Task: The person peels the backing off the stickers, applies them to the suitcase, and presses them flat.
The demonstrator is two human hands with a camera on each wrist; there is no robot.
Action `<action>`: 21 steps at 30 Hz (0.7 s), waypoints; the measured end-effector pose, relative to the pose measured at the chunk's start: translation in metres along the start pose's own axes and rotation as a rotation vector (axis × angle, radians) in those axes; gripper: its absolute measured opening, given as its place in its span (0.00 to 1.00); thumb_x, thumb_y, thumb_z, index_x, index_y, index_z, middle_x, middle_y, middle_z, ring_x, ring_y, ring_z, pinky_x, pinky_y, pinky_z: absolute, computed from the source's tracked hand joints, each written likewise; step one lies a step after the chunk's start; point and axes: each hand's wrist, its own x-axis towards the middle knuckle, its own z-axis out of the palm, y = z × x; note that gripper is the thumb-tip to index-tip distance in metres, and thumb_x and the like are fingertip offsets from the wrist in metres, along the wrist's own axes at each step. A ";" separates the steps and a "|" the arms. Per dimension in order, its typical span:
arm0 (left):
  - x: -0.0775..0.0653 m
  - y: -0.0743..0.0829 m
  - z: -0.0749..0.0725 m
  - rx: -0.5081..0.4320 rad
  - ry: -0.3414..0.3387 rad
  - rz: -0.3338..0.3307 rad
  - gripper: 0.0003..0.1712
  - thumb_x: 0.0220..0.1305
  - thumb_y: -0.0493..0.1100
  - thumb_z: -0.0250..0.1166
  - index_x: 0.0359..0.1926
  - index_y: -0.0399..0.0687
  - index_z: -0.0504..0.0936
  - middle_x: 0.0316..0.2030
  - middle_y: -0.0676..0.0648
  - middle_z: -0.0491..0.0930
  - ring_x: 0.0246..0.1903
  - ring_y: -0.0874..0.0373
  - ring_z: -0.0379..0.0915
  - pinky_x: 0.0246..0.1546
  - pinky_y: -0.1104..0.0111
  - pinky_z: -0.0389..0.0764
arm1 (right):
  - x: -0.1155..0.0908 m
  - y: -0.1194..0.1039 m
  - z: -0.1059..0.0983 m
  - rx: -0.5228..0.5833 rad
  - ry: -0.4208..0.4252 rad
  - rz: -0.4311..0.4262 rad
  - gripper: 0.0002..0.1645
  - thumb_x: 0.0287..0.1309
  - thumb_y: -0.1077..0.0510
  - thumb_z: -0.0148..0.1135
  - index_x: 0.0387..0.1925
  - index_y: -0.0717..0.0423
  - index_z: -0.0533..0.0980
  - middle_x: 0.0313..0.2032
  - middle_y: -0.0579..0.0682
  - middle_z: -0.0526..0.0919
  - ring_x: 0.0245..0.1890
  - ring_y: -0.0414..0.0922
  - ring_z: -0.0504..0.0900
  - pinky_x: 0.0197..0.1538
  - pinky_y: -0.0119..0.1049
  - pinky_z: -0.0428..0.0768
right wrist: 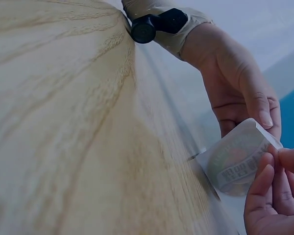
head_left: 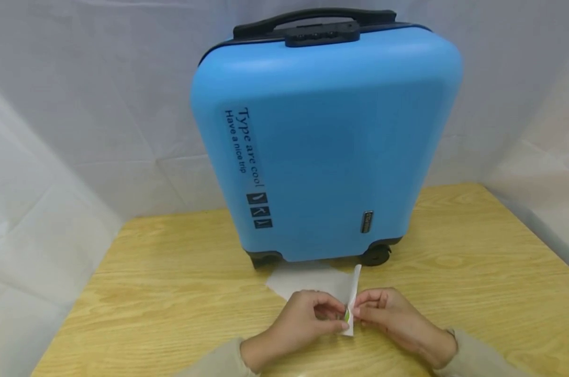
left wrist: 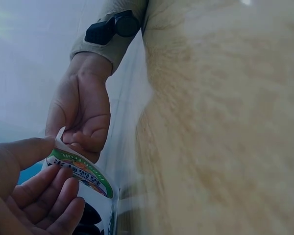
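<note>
A white-backed sticker [head_left: 355, 293] stands on edge between the two hands, low in front of the suitcase. Green print and lettering show on its face in the left wrist view, on the round sticker label [left wrist: 85, 171]. Seen from the right wrist, the pale backing [right wrist: 235, 159] lets that print show through. My left hand [head_left: 308, 317] pinches the sticker's near edge between thumb and fingers. Opposite it, my right hand [head_left: 397, 319] pinches the same sticker at its right side with thumb and fingertips. Whether the backing has parted from the label is hard to tell.
A blue suitcase [head_left: 322, 157] stands upright on the wooden table [head_left: 171, 293], with a black handle [head_left: 312, 18] on top and black wheels [head_left: 376, 255] below. A white sheet [head_left: 303, 277] lies flat in front of its base. White cloth [head_left: 100, 104] hangs behind.
</note>
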 end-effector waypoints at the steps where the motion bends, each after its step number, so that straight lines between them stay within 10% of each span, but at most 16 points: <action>1: 0.000 0.000 0.000 0.006 0.001 0.001 0.10 0.50 0.41 0.73 0.35 0.46 0.86 0.30 0.53 0.81 0.28 0.69 0.76 0.32 0.76 0.79 | 0.000 0.000 0.000 0.007 -0.003 -0.007 0.11 0.62 0.69 0.53 0.36 0.54 0.80 0.33 0.43 0.85 0.33 0.33 0.80 0.37 0.24 0.77; 21: -0.001 0.000 0.004 0.002 0.012 -0.010 0.08 0.51 0.39 0.73 0.35 0.44 0.86 0.30 0.51 0.83 0.26 0.69 0.77 0.28 0.76 0.79 | -0.001 0.001 0.001 0.012 0.037 0.023 0.11 0.60 0.69 0.54 0.36 0.55 0.82 0.33 0.45 0.86 0.34 0.34 0.81 0.38 0.25 0.79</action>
